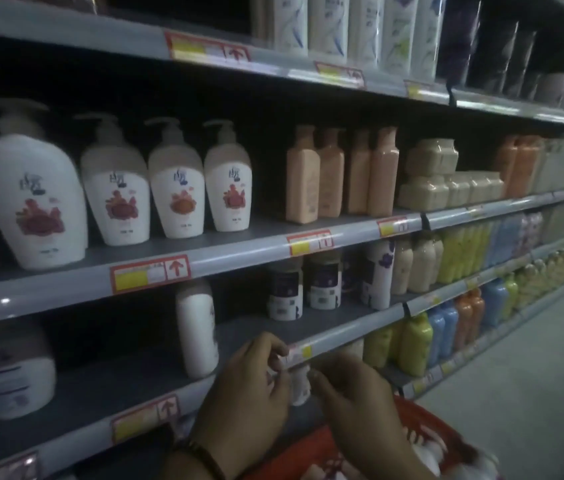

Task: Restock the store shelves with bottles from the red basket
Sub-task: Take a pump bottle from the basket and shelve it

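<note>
bottle first: a small white bottle (300, 388) sits pinched between both hands, just above the red basket (311, 452) and right at the front rail of the lower shelf (256, 329). the left hand (246, 386) curls its fingers round the bottle's left side, and the right hand (356, 407) closes its fingertips on the right side. the bottle's long axis looks roughly upright, though blur and the fingers hide most of it.

the bare stretch of shelf floor lies just beyond the grip, far and slightly left, between the tall white bottle (197, 327) on the left and the dark-labelled bottles (285, 292) on the right. the left hand is the nearer one to that gap, so the placing likely means lifting over the rail and pushing away.

no brand can be read. the pump bottles (176, 188) one shelf up carry a dark character-like mark over a red flower print, too soft to make out. the price tags (150, 273) on the rails show a red border, a yellow block and a red up arrow; their print is illegible.
</note>
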